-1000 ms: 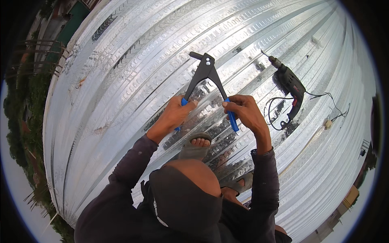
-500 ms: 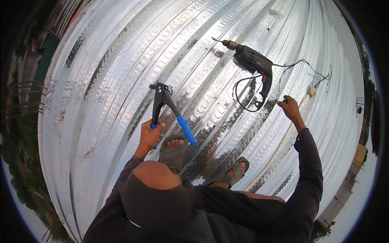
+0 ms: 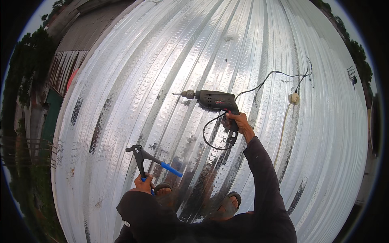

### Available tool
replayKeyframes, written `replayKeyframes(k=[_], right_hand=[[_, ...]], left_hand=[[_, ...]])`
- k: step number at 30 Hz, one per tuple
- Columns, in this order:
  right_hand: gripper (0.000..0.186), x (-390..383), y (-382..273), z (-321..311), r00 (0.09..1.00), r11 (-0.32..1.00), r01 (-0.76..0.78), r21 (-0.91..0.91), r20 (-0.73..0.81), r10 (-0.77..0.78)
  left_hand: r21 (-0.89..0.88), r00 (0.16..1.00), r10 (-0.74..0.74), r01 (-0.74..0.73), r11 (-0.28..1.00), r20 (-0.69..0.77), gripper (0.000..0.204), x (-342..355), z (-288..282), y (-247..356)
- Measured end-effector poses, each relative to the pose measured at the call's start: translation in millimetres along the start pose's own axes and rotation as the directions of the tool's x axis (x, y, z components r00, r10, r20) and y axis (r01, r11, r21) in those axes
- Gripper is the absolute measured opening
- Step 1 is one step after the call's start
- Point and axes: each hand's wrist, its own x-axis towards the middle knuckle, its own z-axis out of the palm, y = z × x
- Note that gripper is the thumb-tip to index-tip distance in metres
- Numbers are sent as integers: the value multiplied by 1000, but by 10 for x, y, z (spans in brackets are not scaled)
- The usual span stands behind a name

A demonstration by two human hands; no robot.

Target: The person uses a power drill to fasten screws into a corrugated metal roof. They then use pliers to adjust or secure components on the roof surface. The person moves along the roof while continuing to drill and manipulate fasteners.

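Observation:
My left hand (image 3: 143,184) is closed round one blue grip of a black hand riveter (image 3: 140,158), whose other blue-sleeved handle spreads out to the right. Farther off, my right hand (image 3: 242,122) has its fingers wrapped round the handle of a black power drill (image 3: 216,100). The drill lies on its side on the ribbed metal sheeting (image 3: 170,52), its bit pointing left. A loop of black cord (image 3: 205,135) hangs by the drill's handle, with a plug-like end near my wrist.
The cord (image 3: 272,73) runs right across the ribs to a pale socket connector (image 3: 294,98) on a light cable. My sandalled feet (image 3: 231,204) stand on the sheeting close to me. Its curved edge drops toward trees and lower roofs (image 3: 77,36) at the left.
My right hand has moved left from beside the cord and closed on the drill's handle. The left hand still holds the riveter. The whole view has shifted and turned.

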Motion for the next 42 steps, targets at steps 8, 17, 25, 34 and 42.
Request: replayKeyframes(k=[8,17,25,34,42], right_hand=[[24,-334,-42,159,993,963,-82,256,-66,102],[33,-2983,-711,-346,842,794,-342,503,-212,497],[42,-6243,-1758,-130,772,488,-34,872,-286,567],[51,-9015,-2764,1409,622,106,653,750,-612,489],[48,-9331,-2471,1571,500,-78,840,537,-708,499]], left_hand=[[319,902,385,-312,895,-196,17,-90,-740,371],[249,952,-70,149,957,-299,18,-1569,-1634,1701],[142,893,-257,328,934,-370,13,-2334,-2794,3424],[373,950,-313,291,881,-2,23,-2391,-2356,5651],[632,947,-178,-33,774,268,27,-2140,-555,6340]])
